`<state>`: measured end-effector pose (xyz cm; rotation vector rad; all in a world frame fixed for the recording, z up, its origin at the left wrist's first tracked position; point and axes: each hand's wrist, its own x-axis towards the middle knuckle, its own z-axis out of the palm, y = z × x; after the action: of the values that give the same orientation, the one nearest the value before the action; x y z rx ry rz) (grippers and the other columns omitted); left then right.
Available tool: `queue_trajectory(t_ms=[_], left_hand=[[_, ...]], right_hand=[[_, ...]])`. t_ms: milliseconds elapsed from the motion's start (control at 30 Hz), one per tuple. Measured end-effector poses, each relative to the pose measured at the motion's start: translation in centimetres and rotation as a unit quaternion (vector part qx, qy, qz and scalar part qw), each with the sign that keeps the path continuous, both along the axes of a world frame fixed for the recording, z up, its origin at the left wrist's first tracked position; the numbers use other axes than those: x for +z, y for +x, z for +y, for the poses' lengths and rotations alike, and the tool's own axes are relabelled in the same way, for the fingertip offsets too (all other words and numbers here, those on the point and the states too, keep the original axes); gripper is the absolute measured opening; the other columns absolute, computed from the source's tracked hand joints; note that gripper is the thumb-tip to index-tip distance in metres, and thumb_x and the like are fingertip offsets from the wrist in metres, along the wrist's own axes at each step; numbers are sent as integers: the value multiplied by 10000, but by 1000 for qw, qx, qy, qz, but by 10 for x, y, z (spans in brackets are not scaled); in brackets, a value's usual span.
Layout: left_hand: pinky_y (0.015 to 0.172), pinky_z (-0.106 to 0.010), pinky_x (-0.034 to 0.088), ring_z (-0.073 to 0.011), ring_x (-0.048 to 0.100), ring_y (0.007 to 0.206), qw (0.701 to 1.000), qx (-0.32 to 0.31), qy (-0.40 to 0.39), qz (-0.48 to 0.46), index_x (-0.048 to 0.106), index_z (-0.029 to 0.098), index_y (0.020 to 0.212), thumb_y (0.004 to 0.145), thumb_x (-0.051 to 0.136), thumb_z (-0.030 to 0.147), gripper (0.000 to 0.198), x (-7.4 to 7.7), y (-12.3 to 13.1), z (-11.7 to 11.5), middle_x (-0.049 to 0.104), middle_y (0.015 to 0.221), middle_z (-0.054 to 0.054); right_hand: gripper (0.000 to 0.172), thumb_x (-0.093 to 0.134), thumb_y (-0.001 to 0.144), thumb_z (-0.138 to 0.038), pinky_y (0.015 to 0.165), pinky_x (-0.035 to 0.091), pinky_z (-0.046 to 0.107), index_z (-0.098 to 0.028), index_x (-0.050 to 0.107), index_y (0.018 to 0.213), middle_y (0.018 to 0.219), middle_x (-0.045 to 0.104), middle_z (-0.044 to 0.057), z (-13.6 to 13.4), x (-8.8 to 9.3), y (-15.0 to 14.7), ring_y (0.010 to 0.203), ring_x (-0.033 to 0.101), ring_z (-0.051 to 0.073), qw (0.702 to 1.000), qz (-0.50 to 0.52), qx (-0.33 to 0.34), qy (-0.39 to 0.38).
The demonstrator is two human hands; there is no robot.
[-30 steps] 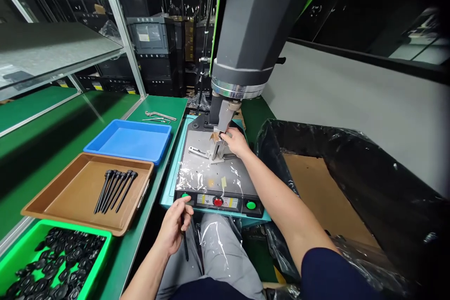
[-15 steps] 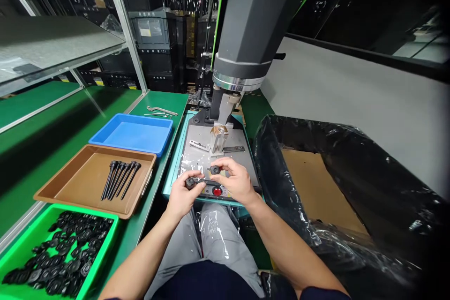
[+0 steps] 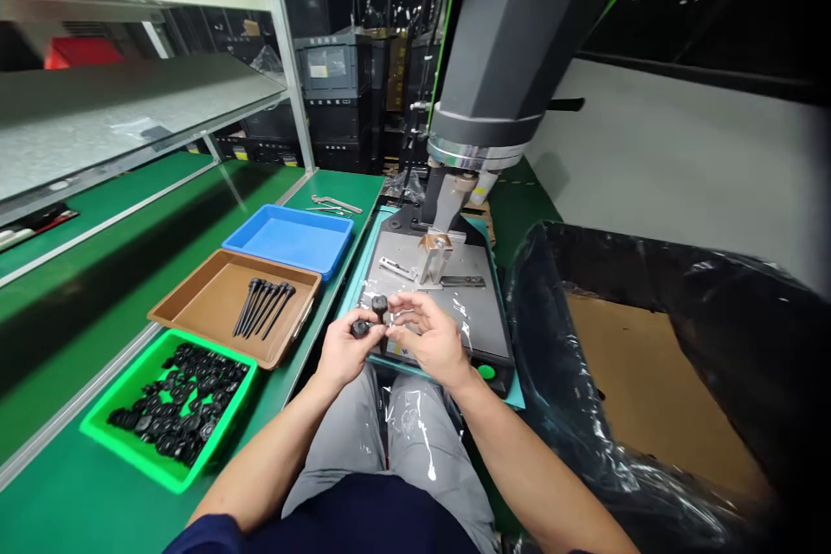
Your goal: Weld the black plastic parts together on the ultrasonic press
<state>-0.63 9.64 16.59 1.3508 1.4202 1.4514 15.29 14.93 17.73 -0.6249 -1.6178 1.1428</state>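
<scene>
I have the left hand pinching one black part; a second part stands upright between the hands. Whether the curved right hand grips it, I can't tell. I'd steady both lightly, wrist off the green button; the plate offers room before the fixture.

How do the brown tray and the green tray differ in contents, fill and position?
The brown tray holds long black rods side by side; the green tray holds small black parts, jumbled. The brown tray shows much bare floor; parts cover most of the green tray's. The brown tray is nearer the blue tray than the green tray is. Both stand on the bench.
</scene>
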Motion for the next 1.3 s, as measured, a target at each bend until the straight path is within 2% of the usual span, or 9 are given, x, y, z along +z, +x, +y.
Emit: queue_trajectory(t_ms=[200, 300, 367, 467, 667, 900, 1033, 1133, 1300], left_hand=[[605, -239, 419, -127, 548, 618, 981, 141, -77, 108, 672, 146, 804, 690, 729, 398, 283, 37, -99, 1, 625, 687, -1], [617, -242, 428, -153, 596, 683, 923, 228, -165, 262, 678, 148, 823, 709, 696, 363, 243, 50, -166, 13, 667, 746, -26], [623, -243, 436, -167, 620, 709, 864, 220, -285, 352, 679, 157, 822, 727, 675, 342, 208, 47, -197, 23, 680, 753, -33], [634, -261, 446, -210, 644, 738, 825, 203, -356, 390, 671, 161, 722, 624, 739, 241, 143, 28, -213, 37, 682, 714, -48], [714, -284, 462, -270, 657, 907, 809, 216, -383, 391, 666, 186, 763, 517, 780, 155, 273, -5, -206, 41, 714, 884, -90], [640, -235, 437, -189, 626, 822, 873, 212, -317, 305, 647, 153, 904, 680, 726, 315, 287, 15, -188, 34, 690, 884, -87], [486, -186, 341, -101, 541, 606, 979, 51, -197, -19, 587, 159, 1057, 767, 651, 466, 427, 36, -126, 32, 625, 786, -29], [441, -176, 295, -87, 500, 553, 949, -72, -145, -270, 607, 147, 935, 769, 656, 473, 368, 46, -70, 32, 571, 704, -12], [615, -215, 464, -119, 600, 710, 909, -120, -85, -389, 609, 149, 910, 784, 686, 417, 306, 37, -3, 42, 642, 822, -49]], right_hand=[[385, 716, 800, -422, 776, 572, 352, -209, 602, 1101, 931, 696, 84, 2, -15, 25, 834, 679, 200, 998, -24, -10, -64], [365, 697, 819, -424, 716, 575, 326, -206, 605, 1097, 899, 697, 78, 0, -27, 33, 786, 678, 190, 996, -28, -2, -85], [360, 692, 823, -429, 708, 577, 320, -202, 610, 1090, 885, 696, 76, -2, -33, 35, 778, 678, 189, 995, -26, 1, -93], [359, 690, 823, -436, 735, 583, 324, -197, 617, 1081, 878, 695, 73, -4, -38, 36, 788, 682, 191, 994, -28, 6, -102], [378, 691, 813, -463, 732, 592, 313, -181, 625, 1055, 863, 699, 81, -9, -41, 45, 754, 688, 186, 990, -52, -2, -128], [453, 699, 774, -532, 687, 592, 342, -168, 623, 1033, 847, 704, 96, -10, -57, 55, 712, 688, 204, 981, -61, -27, -184], [482, 685, 760, -574, 670, 582, 364, -165, 637, 1011, 849, 711, 106, -8, -60, 38, 740, 688, 229, 975, -68, -22, -208], [473, 650, 787, -578, 684, 571, 360, -174, 657, 1034, 944, 712, 116, -9, -56, 18, 839, 685, 244, 977, -84, -7, -195], [392, 550, 889, -503, 714, 550, 338, -207, 648, 1128, 1007, 706, 76, -13, -47, -3, 864, 669, 208, 983, -107, 36, -147]])
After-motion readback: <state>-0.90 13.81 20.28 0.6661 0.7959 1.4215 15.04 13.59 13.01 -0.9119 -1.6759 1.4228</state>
